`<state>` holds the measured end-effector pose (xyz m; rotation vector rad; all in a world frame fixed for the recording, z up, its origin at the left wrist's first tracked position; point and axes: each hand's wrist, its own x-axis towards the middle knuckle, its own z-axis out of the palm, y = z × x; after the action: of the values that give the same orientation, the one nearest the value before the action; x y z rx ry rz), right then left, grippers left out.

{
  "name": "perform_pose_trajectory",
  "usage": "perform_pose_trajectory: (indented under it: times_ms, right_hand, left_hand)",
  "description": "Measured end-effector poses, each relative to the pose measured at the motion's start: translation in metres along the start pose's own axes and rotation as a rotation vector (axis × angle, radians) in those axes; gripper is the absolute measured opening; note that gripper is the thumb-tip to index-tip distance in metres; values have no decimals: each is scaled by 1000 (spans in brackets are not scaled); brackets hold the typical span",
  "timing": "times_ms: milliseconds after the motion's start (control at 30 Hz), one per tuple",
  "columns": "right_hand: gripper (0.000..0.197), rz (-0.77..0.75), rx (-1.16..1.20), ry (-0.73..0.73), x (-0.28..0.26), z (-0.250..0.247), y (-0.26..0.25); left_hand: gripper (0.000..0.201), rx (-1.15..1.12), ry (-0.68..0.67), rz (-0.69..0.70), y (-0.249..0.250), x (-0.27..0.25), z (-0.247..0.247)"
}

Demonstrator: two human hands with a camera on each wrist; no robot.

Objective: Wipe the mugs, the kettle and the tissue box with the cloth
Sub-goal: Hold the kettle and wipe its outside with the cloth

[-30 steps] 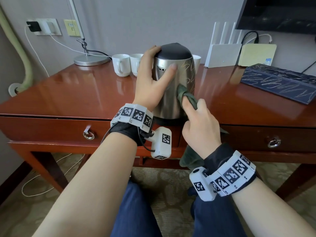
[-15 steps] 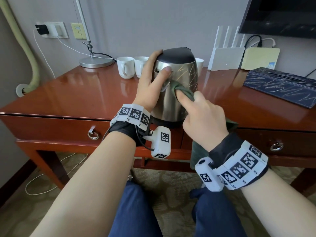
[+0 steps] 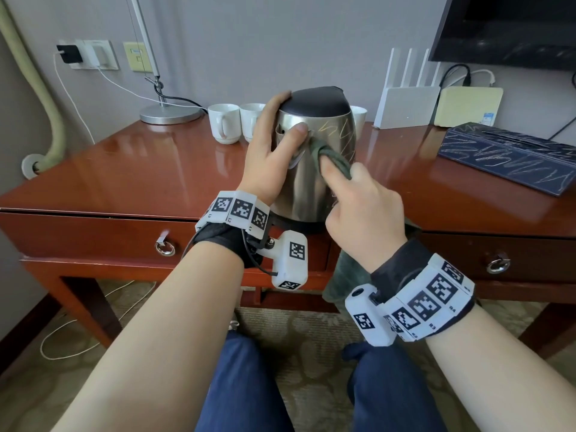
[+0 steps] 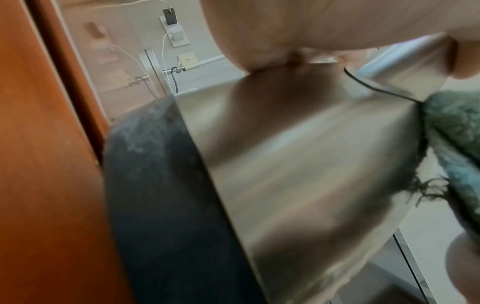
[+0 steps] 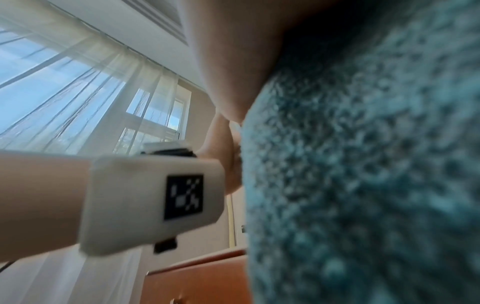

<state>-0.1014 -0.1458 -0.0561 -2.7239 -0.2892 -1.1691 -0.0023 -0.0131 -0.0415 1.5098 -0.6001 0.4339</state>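
Left hand (image 3: 265, 157) fingers curled round steel kettle (image 3: 314, 182), thumb on front. Right hand (image 3: 358, 213) fingers pinching green cloth (image 3: 330, 154) against kettle beside left thumb.

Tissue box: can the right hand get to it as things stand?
Probably yes. The tissue box lies to the right of the kettle with bare desk between, though the right hand is busy pressing the cloth.

Lamp base (image 3: 170, 113) at ten o'clock on desk (image 3: 140, 169); white router (image 3: 406, 107) at one o'clock; wall sockets (image 3: 93, 54) above.
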Motion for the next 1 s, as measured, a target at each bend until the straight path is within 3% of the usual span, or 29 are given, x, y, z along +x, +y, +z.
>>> perform_pose_trajectory:
  times_ms: [233, 1000]
  right_hand:
    - [65, 87, 26, -32, -22, 10, 14]
    - [65, 65, 39, -36, -16, 9, 11]
  left_hand:
    - [57, -7, 25, 26, -1, -1, 3]
    - [60, -11, 18, 19, 3, 0, 5]
